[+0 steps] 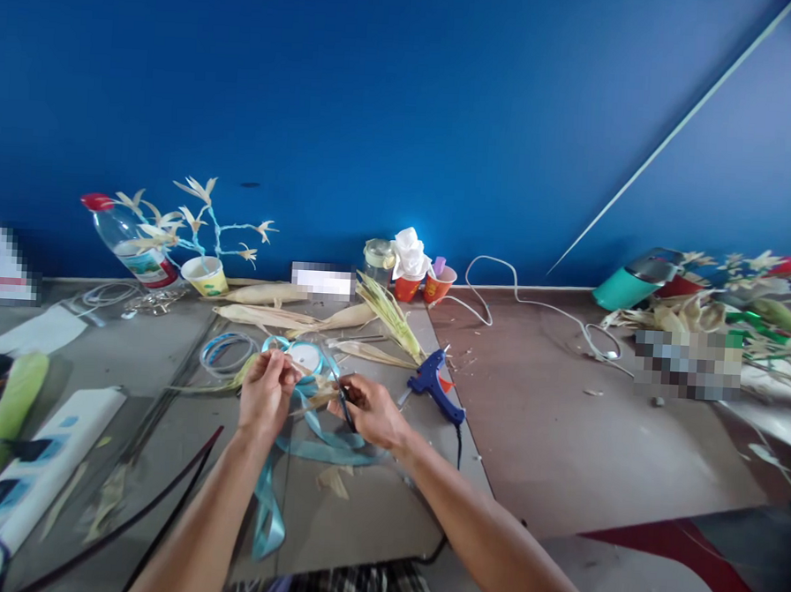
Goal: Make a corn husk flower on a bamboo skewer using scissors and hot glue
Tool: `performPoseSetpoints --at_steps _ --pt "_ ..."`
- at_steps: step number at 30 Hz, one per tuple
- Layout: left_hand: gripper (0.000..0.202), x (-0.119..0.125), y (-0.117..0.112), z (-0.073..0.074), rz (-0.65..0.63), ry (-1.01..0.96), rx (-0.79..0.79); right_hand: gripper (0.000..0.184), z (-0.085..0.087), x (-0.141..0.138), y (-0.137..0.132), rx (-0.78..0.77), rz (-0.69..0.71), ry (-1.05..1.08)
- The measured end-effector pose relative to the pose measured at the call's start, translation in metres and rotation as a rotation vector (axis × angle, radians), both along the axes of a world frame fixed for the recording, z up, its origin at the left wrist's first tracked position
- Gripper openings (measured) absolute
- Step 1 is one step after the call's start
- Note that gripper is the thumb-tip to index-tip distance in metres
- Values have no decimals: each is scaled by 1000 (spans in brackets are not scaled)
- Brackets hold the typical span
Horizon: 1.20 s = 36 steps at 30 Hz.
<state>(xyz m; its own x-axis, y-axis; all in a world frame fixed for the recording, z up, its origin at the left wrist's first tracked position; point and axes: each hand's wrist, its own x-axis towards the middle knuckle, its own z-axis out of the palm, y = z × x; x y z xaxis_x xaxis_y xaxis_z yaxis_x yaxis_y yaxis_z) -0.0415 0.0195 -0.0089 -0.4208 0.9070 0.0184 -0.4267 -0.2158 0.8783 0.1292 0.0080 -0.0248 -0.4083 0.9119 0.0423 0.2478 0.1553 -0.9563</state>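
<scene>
My left hand (268,391) has its fingers pinched on a thin pale piece that looks like corn husk; the hand partly covers it. Close beside it, my right hand (373,411) is closed around dark-handled scissors (345,406), whose blades point up and away. Behind both hands lies a white ribbon spool (306,358). Light blue ribbon (340,454) loops over the table under my hands and hangs toward the front edge. A husk scrap (334,481) lies in front of them. To the right rests a blue glue gun (436,385) with a black cord.
Corn husks (262,315) lie at the back, near a potted husk-flower branch (204,273) and a tilted bottle (142,256). Red paper cups (440,285) stand near the wall. A power strip (62,446) sits at left, a green cup (625,286) at right.
</scene>
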Motion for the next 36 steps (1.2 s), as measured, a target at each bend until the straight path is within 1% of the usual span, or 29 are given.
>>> performPoseSetpoints --at_steps 4,9,15,19,28,36 --pt "34 -2 1 -1 52 -48 -31 27 0 -1 -1 -34 16 4" --pt "33 -2 1 0 47 -77 0 31 1 -3 -1 -86 5 44" --pt "33 0 0 1 45 -55 -17 27 7 0 -3 -4 31 -48" --pt "32 1 0 0 30 -44 -36 28 11 1 -5 11 35 -101" --pt "30 -2 1 -3 3 -30 -28 29 8 1 -4 20 39 -94" --pt "30 -4 0 0 -29 -1 -42 30 6 2 -2 12 46 -93"
